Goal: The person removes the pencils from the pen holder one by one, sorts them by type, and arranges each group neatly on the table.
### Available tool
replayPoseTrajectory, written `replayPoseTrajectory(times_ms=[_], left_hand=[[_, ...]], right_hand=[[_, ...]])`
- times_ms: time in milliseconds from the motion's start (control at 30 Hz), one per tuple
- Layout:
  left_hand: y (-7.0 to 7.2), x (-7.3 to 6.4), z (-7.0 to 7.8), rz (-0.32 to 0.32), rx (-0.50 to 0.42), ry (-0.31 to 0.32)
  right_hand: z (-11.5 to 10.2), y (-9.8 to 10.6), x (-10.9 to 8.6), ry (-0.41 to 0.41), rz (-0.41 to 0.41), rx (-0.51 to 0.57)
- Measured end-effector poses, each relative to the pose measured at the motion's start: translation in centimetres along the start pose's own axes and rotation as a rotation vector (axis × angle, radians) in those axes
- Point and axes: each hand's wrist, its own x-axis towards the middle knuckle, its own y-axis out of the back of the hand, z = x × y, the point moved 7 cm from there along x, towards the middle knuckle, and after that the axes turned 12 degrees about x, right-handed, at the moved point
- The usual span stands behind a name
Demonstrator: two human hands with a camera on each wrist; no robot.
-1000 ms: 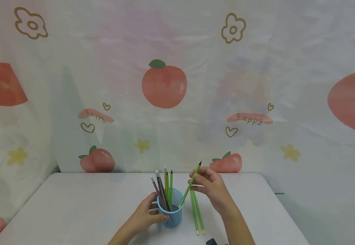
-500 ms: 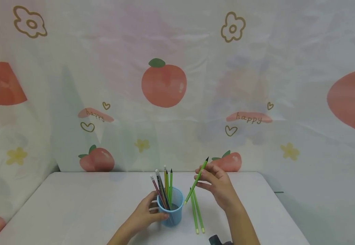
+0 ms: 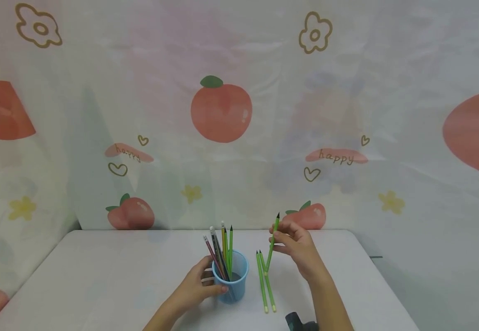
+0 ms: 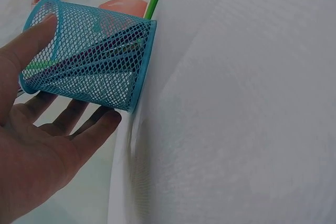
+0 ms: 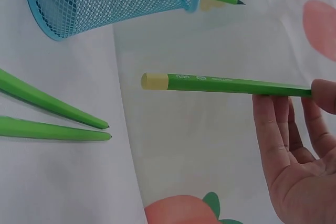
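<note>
A blue mesh pencil cup (image 3: 232, 290) stands on the table with several pencils (image 3: 222, 257) in it, some green and some darker. My left hand (image 3: 196, 286) holds the cup from its left side, thumb in front and fingers behind, as the left wrist view also shows around the mesh wall (image 4: 100, 56). Right of the cup, my right hand (image 3: 299, 250) pinches a green pencil (image 5: 220, 84) near its black point. That pencil tilts point up, its pale end low. Below it two more green pencils (image 3: 262, 287) lie side by side on the table.
The white table (image 3: 132, 276) ends at a wall sheet (image 3: 239, 179) printed with fruit and flowers. A dark object (image 3: 299, 322) shows at the bottom edge by my right forearm; its kind is unclear.
My right hand has moved rightward, taking the green pencil from the cup's rim to above the two lying pencils. The pencil now leans less. My left hand stays on the cup.
</note>
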Motion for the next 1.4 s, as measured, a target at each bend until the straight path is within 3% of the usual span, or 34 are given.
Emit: replayPoseTrajectory(times_ms=[400, 1167, 1400], left_hand=[[-0.1, 0.2, -0.1, 0.002, -0.018, -0.005], [0.0, 0.1, -0.2, 0.011, -0.010, 0.004], [0.0, 0.2, -0.3, 0.014, -0.013, 0.008]], right_hand=[[0.9, 1.0, 0.0, -0.084, 0.078, -0.077], [3.8, 1.7, 0.4, -0.142, 0.094, -0.226], [4.7, 1.8, 0.3, -0.205, 0.098, -0.275]])
